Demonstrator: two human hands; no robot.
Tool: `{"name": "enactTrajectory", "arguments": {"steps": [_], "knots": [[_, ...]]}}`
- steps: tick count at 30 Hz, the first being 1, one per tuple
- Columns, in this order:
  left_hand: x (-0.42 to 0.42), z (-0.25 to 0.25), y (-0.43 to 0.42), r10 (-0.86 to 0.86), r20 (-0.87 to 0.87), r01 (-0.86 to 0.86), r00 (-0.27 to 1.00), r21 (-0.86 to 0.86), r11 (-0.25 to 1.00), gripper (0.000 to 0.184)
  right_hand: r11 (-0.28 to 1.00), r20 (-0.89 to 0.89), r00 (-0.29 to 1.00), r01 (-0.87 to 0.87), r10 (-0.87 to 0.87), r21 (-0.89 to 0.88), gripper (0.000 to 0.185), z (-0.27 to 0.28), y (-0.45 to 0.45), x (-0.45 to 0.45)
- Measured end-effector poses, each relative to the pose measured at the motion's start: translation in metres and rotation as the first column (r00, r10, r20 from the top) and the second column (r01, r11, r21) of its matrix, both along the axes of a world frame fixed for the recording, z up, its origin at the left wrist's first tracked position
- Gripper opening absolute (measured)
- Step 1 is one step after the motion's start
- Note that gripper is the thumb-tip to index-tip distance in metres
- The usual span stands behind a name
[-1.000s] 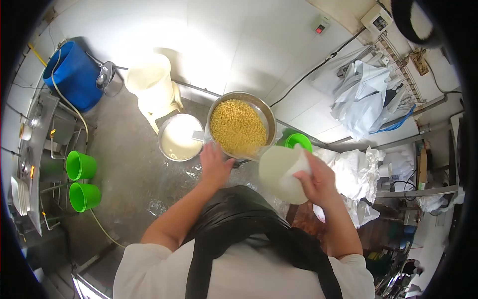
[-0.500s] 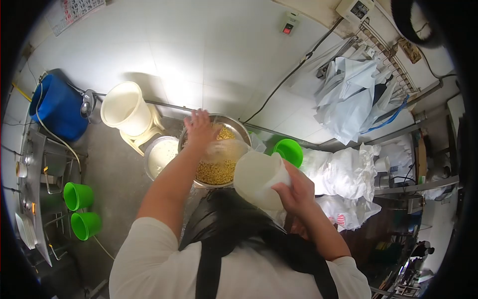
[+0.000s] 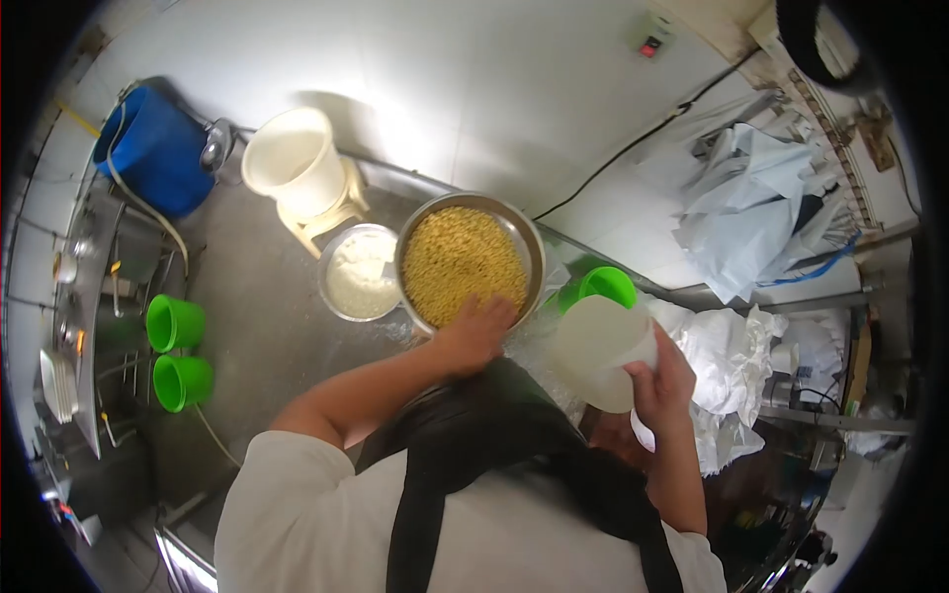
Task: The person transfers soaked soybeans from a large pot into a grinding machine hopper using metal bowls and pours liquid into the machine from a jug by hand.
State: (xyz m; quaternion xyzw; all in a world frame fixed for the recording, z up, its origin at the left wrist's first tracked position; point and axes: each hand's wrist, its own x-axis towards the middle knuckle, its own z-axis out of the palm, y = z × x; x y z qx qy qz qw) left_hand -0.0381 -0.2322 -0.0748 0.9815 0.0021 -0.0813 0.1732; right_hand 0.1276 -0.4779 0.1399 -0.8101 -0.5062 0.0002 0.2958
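Leaning over a dark apron (image 3: 494, 405) at lower centre, holding the hands apart. Resting the left hand (image 3: 476, 331), loosely spread and gripping nothing, at the near edge of yellow grains (image 3: 463, 257) inside a wide metal bowl (image 3: 532, 247) at the frame's centre; not showing fingertip depth clearly. Clamping the right hand (image 3: 664, 381) around the side of a white container (image 3: 605, 346) right of centre, probably for a firm one-sided hold beyond the bowl's rim; giving no sure view of its contents. Seeing a smaller metal bowl (image 3: 327, 295) of pale material (image 3: 364, 265) just left of the grains, likely sitting there for easy reach. Passing a green bucket (image 3: 609, 286) and white sacks (image 3: 712, 341) at right, crowding that edge and narrowing elbow room. Finding wider room for moving over the floor (image 3: 247, 287) at left, before meeting paired green buckets (image 3: 178, 323). Looking farther, meeting a cream bucket (image 3: 290, 163) on a stool (image 3: 341, 206), a blue barrel (image 3: 163, 163) at upper left, and the pale wall (image 3: 445, 99), limiting reach beyond the bowls.
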Motion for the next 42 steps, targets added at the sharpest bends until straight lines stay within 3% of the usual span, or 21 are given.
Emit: {"name": "enactTrajectory", "arguments": {"steps": [6,8,10,12,14,16,18,20,21,23,26,27,29,31,33,35,36,38,42], "knots": [[-0.076,0.011,0.032,0.322,-0.015,-0.321,0.947,0.03,0.946,0.075,0.994,0.022,0.999,-0.048,0.046,0.098,0.06,0.006,0.012,-0.009],[-0.103,0.0,0.037,0.561,0.088,-0.568,0.823,0.104,0.817,0.078,0.991,0.007,0.998,-0.069,0.068,0.112,0.061,0.012,0.023,-0.01],[-0.138,-0.028,0.044,0.689,0.112,-0.68,0.716,-0.11,0.724,0.065,0.991,-0.003,0.998,-0.068,0.069,0.117,0.061,0.02,0.034,-0.015],[-0.182,-0.057,0.062,0.66,-0.385,-0.744,0.645,-0.119,0.657,0.037,0.994,-0.014,0.997,-0.08,0.082,0.074,0.061,0.026,0.046,-0.018],[-0.23,-0.088,0.059,0.697,-0.409,-0.784,0.589,-0.078,0.616,0.02,0.995,-0.013,0.996,-0.088,0.089,0.049,0.061,0.029,0.058,-0.018],[-0.303,-0.186,0.055,0.688,-0.371,-0.736,0.624,0.017,0.677,0.018,0.995,-0.009,0.995,-0.097,0.097,0.024,0.061,0.032,0.068,-0.018],[-0.333,-0.156,0.032,0.692,-0.363,-0.739,0.624,0.014,0.674,0.025,0.994,0.018,0.994,-0.109,0.109,0.015,0.061,0.034,0.074,-0.018],[-0.357,-0.168,0.027,0.426,-0.772,-0.507,0.472,0.158,0.848,0.033,0.994,0.038,0.993,-0.111,0.111,0.013,0.061,0.035,0.076,-0.016],[-0.373,-0.168,0.014,0.43,-0.773,-0.514,0.467,0.159,0.843,0.033,0.991,0.046,0.99,-0.135,0.134,0.016,0.061,0.035,0.079,-0.016],[-0.403,-0.168,-0.011,0.604,-0.786,-0.882,0.132,0.184,0.434,0.047,0.989,0.028,0.988,-0.15,0.15,0.004,0.06,0.036,0.085,-0.017],[-0.421,-0.173,-0.021,0.607,-0.794,-0.887,0.013,0.271,0.374,0.054,0.99,-0.014,0.99,-0.14,0.14,-0.009,0.06,0.04,0.087,-0.02],[-0.415,-0.171,-0.022,0.607,-0.794,-0.89,0.006,0.273,0.366,0.054,0.993,-0.039,0.993,-0.115,0.115,-0.011,0.059,0.041,0.086,-0.021],[-0.387,-0.164,-0.011,0.68,-0.718,-0.817,0.146,0.3,0.493,0.044,0.996,-0.034,0.995,-0.092,0.091,-0.011,0.059,0.045,0.084,-0.021],[-0.368,-0.193,0.019,0.365,-0.82,-0.546,0.441,0.077,0.834,0.032,0.998,-0.025,0.999,-0.049,0.048,-0.034,0.06,0.05,0.082,-0.021],[-0.336,-0.192,0.034,0.543,-0.814,-0.921,0.207,0.025,0.388,0.023,0.998,-0.039,0.997,-0.065,0.065,-0.015,0.06,0.05,0.082,-0.021],[-0.319,-0.175,0.045,0.654,-0.711,-0.96,0.259,-0.118,0.252,0.034,0.997,-0.055,0.996,-0.071,0.071,0.002,0.06,0.049,0.088,-0.028],[-0.316,-0.173,0.05,0.654,-0.713,-0.962,0.255,-0.115,0.249,0.034,0.996,-0.045,0.995,-0.094,0.094,0.007,0.06,0.049,0.094,-0.032],[-0.311,-0.172,0.057,0.831,-0.372,-0.908,0.414,-0.096,0.409,0.038,0.993,-0.039,0.992,-0.119,0.12,0.01,0.06,0.048,0.104,-0.041],[-0.259,-0.118,0.058,0.805,-0.478,-0.926,0.351,-0.048,0.375,0.047,0.994,0.012,0.995,-0.103,0.104,-0.038,0.059,0.053,0.103,-0.039]]}}
